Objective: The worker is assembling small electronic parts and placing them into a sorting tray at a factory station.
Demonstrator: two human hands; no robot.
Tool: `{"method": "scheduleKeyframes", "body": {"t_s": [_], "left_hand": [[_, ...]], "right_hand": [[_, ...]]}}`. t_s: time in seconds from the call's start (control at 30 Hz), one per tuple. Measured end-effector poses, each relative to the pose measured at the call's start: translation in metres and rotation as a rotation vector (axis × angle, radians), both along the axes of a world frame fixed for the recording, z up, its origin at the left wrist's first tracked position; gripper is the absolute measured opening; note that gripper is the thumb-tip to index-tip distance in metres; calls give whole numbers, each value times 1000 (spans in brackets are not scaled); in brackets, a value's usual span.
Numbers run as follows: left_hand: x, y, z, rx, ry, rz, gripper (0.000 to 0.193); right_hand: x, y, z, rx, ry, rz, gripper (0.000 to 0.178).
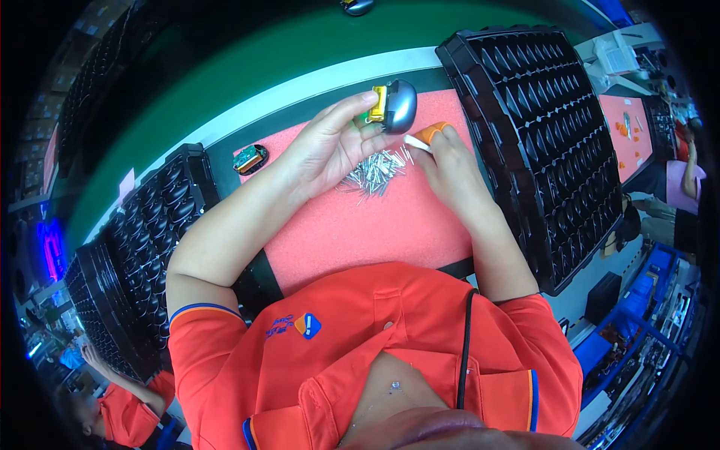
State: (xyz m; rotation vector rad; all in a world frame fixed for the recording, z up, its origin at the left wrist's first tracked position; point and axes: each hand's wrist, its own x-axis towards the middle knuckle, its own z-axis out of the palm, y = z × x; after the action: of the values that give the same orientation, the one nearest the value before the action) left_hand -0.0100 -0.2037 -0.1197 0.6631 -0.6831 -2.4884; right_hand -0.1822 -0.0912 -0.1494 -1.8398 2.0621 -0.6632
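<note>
My left hand [330,146] is closed on a glossy grey domed shell [403,107], held up above the far part of the pink mat [360,240]. A yellow-wrapped part [379,103] sits on the shell's inner side, under my thumb. Close by on the right, my right hand [450,161] has its fingers curled in. Something orange [431,133] and a slim white piece [417,143] show at its fingertips; whether these are finger covers or a held thing is unclear. Below both hands lies a heap of thin metal pins [375,174].
A black-cased green circuit board [250,159] lies at the mat's far left corner. Stacked black moulded trays [536,150] rise at the right, more trays [142,247] at the left. Beyond runs a green belt [247,90] carrying another grey shell [357,7]. Other people sit either side.
</note>
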Motion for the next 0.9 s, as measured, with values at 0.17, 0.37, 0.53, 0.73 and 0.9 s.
{"method": "scheduleKeyframes", "body": {"t_s": [0.17,0.37,0.53,0.73,0.9], "left_hand": [[2,3,8,-43,9,-37,39],[6,10,5,-419,-188,-172,47],[4,18,19,-679,-245,-217,45],[5,17,15,-649,-145,-180,53],[3,19,8,-696,-131,-151,53]], "right_hand": [[-12,7,13,6,-279,-100,21],[-6,-3,42,-78,-912,-213,27],[7,-5,57,-328,-1092,-178,23],[14,-1,55,-441,-382,0,13],[10,-2,57,-495,-197,125,14]]}}
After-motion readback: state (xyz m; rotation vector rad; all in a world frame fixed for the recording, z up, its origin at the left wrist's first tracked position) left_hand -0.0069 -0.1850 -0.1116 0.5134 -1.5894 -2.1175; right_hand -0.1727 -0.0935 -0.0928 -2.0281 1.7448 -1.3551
